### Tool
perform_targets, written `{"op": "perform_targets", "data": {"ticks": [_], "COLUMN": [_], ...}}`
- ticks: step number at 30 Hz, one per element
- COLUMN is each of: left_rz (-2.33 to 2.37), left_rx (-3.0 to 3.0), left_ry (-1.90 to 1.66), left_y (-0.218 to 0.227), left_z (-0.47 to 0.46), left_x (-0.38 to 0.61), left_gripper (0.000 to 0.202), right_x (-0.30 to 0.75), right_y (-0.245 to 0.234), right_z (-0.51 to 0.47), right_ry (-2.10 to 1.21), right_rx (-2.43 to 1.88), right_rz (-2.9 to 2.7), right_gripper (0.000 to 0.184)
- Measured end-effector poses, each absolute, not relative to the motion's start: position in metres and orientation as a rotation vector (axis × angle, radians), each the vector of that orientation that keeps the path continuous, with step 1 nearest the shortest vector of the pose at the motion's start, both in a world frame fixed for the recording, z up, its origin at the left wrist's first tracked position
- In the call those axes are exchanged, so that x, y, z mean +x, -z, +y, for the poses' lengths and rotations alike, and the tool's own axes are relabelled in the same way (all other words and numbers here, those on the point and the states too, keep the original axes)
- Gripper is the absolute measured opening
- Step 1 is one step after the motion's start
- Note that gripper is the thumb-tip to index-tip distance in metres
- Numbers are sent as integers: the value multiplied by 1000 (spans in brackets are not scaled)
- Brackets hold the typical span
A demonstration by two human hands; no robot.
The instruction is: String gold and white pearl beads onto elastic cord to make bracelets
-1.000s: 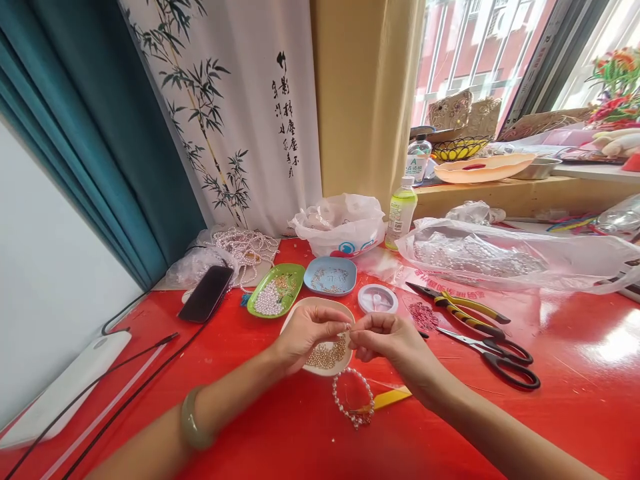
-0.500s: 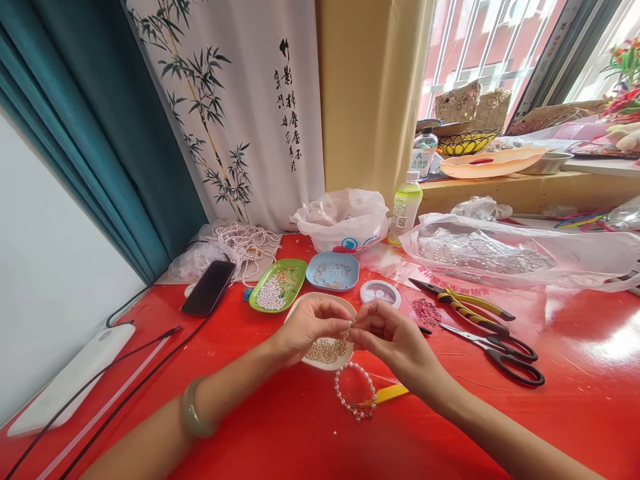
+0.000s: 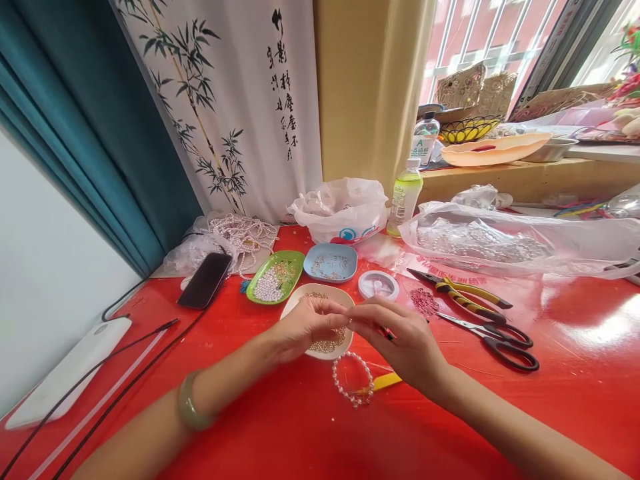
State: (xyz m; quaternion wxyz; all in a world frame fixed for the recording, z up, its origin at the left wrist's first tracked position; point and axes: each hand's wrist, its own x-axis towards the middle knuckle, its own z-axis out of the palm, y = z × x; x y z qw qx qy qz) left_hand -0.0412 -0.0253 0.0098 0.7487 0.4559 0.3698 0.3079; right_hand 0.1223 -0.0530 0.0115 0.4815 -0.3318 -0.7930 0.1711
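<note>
Your right hand (image 3: 407, 337) has just changed shape: a curled pinch half a second ago, its fingers now lie straighter and reach across to your left hand (image 3: 303, 328). You have both hands together at the fingertips, above the right side of the cream tray (image 3: 338, 294) and its gold beads (image 3: 327, 345). I cannot tell whether they clamp anything, since your right fingers hide the spot. This looks like a shift of grip within fine fingertip work rather than a fresh pick. The beaded loop (image 3: 356, 401) lies unmoved on the red counter (image 3: 240, 420), just on your side of the cream tray; the scissors (image 3: 487, 331) rest well to the tray's right.
</note>
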Motion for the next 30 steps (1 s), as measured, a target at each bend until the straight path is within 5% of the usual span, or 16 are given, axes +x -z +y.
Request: {"op": "perform_targets", "data": {"ticks": [12, 22, 30], "left_rz": [868, 898, 862], "left_rx": [1147, 2267, 2552], "left_ry": [-680, -336, -181], "left_y": [-11, -14, -11], "left_z": [-28, -50, -62], "left_x": [-41, -36, -29], "left_gripper": [26, 15, 16], "right_x": [144, 137, 135], "right_y": [-5, -15, -14], "right_z": [-46, -43, -44], "right_ry": [80, -156, -269], "right_rx": [-800, -988, -1013], "right_rz": [-2300, -2102, -2052], "right_gripper": [28, 16, 18]}}
